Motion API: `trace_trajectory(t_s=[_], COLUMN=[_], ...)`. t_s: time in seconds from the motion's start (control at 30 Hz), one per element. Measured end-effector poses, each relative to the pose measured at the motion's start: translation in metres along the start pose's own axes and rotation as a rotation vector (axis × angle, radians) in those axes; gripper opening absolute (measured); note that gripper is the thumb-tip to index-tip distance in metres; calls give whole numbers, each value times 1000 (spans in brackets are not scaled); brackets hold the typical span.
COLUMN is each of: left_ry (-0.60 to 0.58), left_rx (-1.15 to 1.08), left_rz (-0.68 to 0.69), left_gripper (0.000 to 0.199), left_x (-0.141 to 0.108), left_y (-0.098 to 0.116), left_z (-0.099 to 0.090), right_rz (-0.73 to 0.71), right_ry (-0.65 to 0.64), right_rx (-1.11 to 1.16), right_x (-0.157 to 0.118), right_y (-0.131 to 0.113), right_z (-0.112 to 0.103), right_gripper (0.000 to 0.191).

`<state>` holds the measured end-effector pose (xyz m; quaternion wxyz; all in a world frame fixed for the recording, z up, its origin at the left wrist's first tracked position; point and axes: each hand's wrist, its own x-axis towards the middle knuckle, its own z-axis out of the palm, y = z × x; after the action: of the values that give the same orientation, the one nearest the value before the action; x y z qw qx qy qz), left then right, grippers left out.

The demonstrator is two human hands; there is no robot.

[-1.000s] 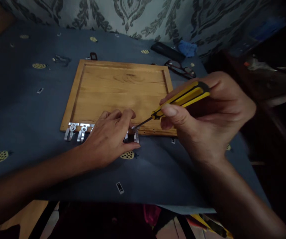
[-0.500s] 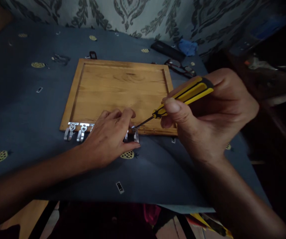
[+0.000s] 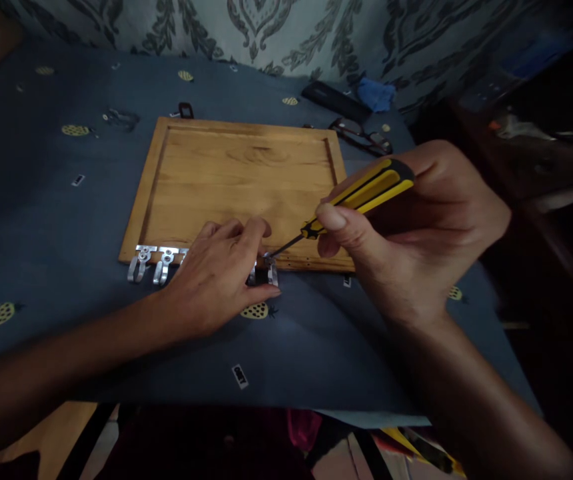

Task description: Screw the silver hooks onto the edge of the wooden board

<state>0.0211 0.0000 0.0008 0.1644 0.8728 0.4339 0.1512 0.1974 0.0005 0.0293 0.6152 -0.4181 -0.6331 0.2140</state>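
Note:
A framed wooden board (image 3: 246,180) lies on the cloth-covered table. Along its near edge runs a metal hook rail (image 3: 165,265), its middle covered by my left hand (image 3: 219,277). That hand presses on the rail and the board's edge, fingers bent and thumb stretched toward the rightmost hook. My right hand (image 3: 406,233) is wrapped round a yellow and black screwdriver (image 3: 366,193), held at a slant. The screwdriver's tip meets the right end of the rail, at the last hook; the screw there is too small to make out.
Behind the board are eyeglasses (image 3: 361,137), a dark case (image 3: 335,101), a blue cloth (image 3: 376,95) and a small dark frame-like piece (image 3: 185,111). Some loose metal (image 3: 120,119) lies at the back left. A patterned curtain (image 3: 261,33) hangs behind the table.
My right hand and the screwdriver's handle have shifted slightly left, while the tip stays at the last hook. My left hand has hardly moved.

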Motion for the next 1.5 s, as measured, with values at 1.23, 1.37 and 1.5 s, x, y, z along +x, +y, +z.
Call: trace_trajectory(t_s=[1.23,1.37,1.5], left_ry=[11,26,41], left_rx=[-4,6,13], left_rz=[21,35,44], left_gripper=[61,61,61], left_x=[0,-1,-1], left_y=[-2,-1,-2], left_z=[2,2,2], right_rz=[-196,-96,-71], right_ry=[87,66,44], right_rx=[-41,-89,-41], right_x=[2,-1,-4], right_y=[8,5,4], right_z=[-3,-1,1], right_gripper=[18,20,21])
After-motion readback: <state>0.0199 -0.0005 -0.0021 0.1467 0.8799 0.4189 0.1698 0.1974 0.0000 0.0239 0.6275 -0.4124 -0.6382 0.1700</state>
